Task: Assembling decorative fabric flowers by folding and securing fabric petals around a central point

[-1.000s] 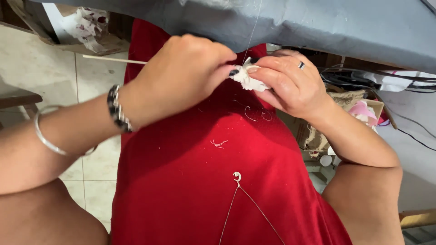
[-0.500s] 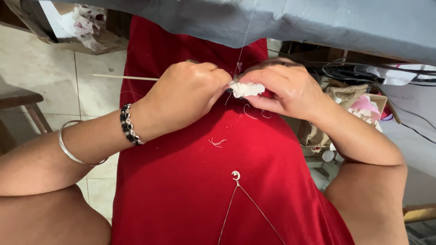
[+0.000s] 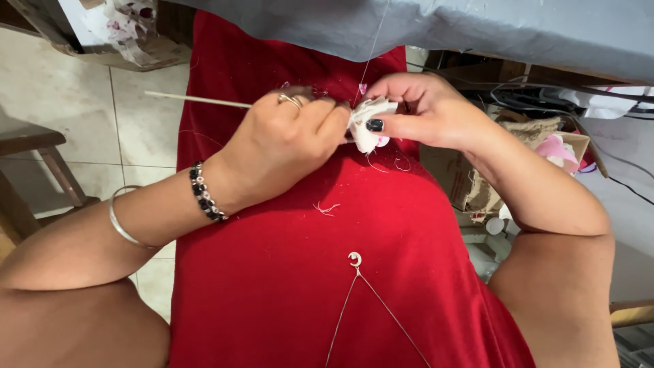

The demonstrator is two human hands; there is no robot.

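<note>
My left hand [image 3: 289,140] grips a thin wooden stick [image 3: 197,100] that juts out to the left, its fingers closed against a small white fabric bundle [image 3: 368,123]. My right hand [image 3: 422,112] pinches the same bundle from the right, thumb with dark nail polish on top. A fine thread [image 3: 373,44] runs up from the bundle towards the grey cloth [image 3: 518,27]. Both hands work over my lap, which is covered by a red dress [image 3: 327,272]. A beaded bracelet and a silver bangle sit on my left wrist.
A necklace with a crescent pendant [image 3: 354,259] hangs over the red dress. Cardboard boxes with pink and white scraps [image 3: 545,153] and cables lie at the right. A wooden stool [image 3: 34,146] stands on the tiled floor at the left.
Both hands have shifted slightly downward and closer together on the bundle. My right thumb now presses on top of the white fabric, and the stick stays in my left hand.
</note>
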